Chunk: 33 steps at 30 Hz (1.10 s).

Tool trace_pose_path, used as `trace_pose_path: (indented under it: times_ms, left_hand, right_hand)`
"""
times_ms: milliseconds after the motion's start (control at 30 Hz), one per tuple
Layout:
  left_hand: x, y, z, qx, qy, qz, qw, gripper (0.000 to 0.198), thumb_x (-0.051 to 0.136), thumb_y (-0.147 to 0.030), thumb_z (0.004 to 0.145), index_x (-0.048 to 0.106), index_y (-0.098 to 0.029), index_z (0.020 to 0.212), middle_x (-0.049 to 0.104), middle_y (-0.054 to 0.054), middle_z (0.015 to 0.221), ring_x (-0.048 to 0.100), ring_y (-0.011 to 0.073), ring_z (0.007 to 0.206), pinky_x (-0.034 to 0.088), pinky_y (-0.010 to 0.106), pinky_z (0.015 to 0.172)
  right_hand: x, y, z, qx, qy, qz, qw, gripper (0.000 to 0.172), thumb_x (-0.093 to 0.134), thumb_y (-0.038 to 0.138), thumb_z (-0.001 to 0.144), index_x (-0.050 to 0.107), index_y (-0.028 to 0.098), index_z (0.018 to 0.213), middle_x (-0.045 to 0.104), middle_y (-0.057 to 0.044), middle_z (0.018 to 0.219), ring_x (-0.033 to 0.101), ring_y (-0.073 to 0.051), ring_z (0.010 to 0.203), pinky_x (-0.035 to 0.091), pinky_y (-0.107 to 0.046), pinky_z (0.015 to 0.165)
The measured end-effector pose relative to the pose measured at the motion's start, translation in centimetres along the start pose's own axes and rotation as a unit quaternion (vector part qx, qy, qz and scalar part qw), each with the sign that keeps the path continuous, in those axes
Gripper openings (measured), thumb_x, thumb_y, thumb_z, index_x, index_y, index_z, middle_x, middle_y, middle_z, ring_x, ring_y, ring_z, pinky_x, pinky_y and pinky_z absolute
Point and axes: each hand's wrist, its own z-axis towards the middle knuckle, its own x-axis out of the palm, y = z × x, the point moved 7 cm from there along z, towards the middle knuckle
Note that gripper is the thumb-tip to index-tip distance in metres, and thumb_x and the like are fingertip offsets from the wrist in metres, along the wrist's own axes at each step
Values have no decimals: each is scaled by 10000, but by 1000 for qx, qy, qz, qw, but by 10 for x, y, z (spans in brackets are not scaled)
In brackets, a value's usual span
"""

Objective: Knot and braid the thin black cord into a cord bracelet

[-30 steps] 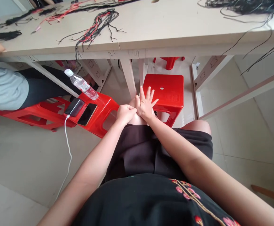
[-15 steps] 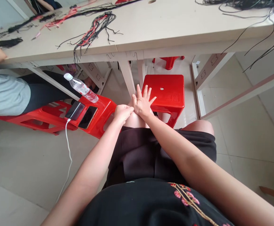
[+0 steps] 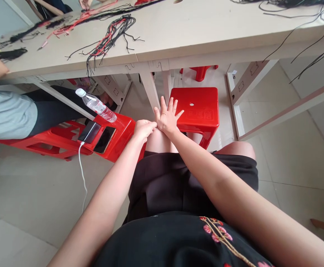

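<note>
A: What's carried by the table [image 3: 192,33] beyond the left hand [image 3: 143,129]?
B: Black-and-red cords [image 3: 113,31] are laid there.
A: And by the red stool [image 3: 121,129] left of that hand?
B: Bottle [image 3: 97,105], phone [image 3: 104,140], cabled dark box [image 3: 89,132] are supported.

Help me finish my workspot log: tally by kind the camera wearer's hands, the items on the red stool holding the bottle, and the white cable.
Hands: 2 (left hand, right hand)
Bottle: 1
Flat phone-like slab: 1
Black block: 1
White cable: 1
Total: 6
</note>
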Motion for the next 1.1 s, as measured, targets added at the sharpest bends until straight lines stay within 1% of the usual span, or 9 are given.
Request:
trace_pose_path:
  times_ms: [133, 267, 367, 467, 733, 967, 1100]
  left_hand:
    - [3, 0, 7, -3, 4, 5, 1000, 98, 549, -208, 531, 499, -164, 460, 402, -31, 386, 330, 61, 387, 209, 215, 403]
    - [5, -3, 10, 4, 11, -12, 1000, 80, 559, -201, 521, 510, -159, 475, 441, -19, 412, 356, 63, 398, 216, 209, 399]
    - [5, -5, 11, 11, 18, -15, 1000, 99, 571, -225, 533, 520, -159, 481, 455, -12, 414, 371, 71, 401, 232, 211, 398]
    - [3, -5, 11, 12, 21, -10, 1000, 102, 562, -226, 538, 519, -162, 472, 433, -23, 390, 356, 69, 386, 230, 212, 396]
    - [-1, -15, 9, 24, 24, -8, 999, 98, 536, -217, 547, 525, -165, 464, 421, -38, 366, 332, 63, 356, 221, 208, 385]
    - [-1, -19, 8, 24, 36, -14, 999, 104, 540, -216, 551, 520, -164, 463, 396, -52, 362, 299, 49, 342, 206, 198, 375]
    - [0, -21, 9, 25, 43, -16, 999, 102, 545, -214, 555, 522, -163, 469, 408, -47, 367, 306, 50, 346, 210, 197, 377]
  right_hand:
    - [1, -1, 8, -3, -4, -1, 1000, 606, 157, 554, 876, 107, 285, 1416, 30, -68, 1497, -61, -300, 1353, -3, -680, 964]
    - [-5, -1, 13, 0, -15, -6, 1000, 616, 144, 563, 874, 92, 279, 1418, 26, -73, 1497, -58, -297, 1354, 1, -673, 970]
    - [-8, 0, 14, 2, -10, -7, 1000, 621, 151, 566, 874, 104, 271, 1418, 42, -85, 1497, -44, -293, 1357, 2, -666, 976]
    - [-10, 2, 13, 1, -13, 0, 1000, 620, 140, 565, 874, 106, 272, 1419, 63, -87, 1497, -33, -287, 1360, 3, -665, 980]
    - [-18, 10, 15, -3, -23, 11, 1000, 616, 151, 567, 874, 172, 265, 1409, 135, -104, 1488, 26, -273, 1365, 9, -660, 993]
    - [-15, 8, 18, -1, -17, 4, 1000, 642, 108, 588, 869, 202, 244, 1404, 175, -107, 1478, 46, -270, 1365, 11, -667, 994]
    - [-18, 7, 18, -2, -27, 9, 1000, 648, 108, 590, 869, 229, 232, 1395, 207, -110, 1468, 65, -268, 1363, 18, -668, 995]
